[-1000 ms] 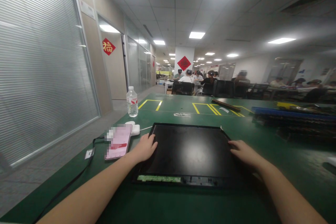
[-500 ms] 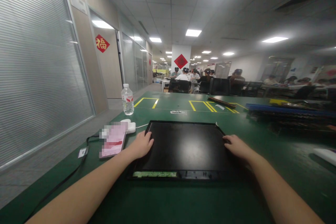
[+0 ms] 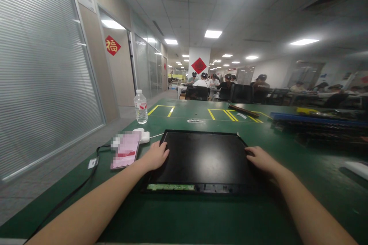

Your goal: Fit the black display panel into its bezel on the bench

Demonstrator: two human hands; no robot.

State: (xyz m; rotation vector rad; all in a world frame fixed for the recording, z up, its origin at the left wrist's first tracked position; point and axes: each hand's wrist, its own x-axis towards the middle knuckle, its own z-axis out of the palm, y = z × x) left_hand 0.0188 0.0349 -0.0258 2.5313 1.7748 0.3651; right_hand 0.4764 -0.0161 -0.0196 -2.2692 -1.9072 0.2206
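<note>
A black flat display panel (image 3: 201, 157) lies before me on the green tabletop (image 3: 184, 218), its dark face up and reflecting a ceiling light. Along its near edge runs a strip of green circuit board (image 3: 171, 187). My left hand (image 3: 156, 155) grips the panel's left edge, fingers bent over the frame. At the right edge my right hand (image 3: 260, 159) holds the frame, with the fingertips on top and the rest of the grip hidden underneath or behind.
On the left are a pink phone (image 3: 126, 150), a white charger (image 3: 145, 135), a black strap (image 3: 83, 180) and a water bottle (image 3: 140, 106). A dark bar (image 3: 243, 111) lies beyond the panel. Stacked dark and blue parts (image 3: 313, 126) stand at the right. People sit in the background.
The view has tilted slightly, so everything sits a little higher and to the right at the left side. Both hands keep their hold on the panel, which looks nearly unmoved.
</note>
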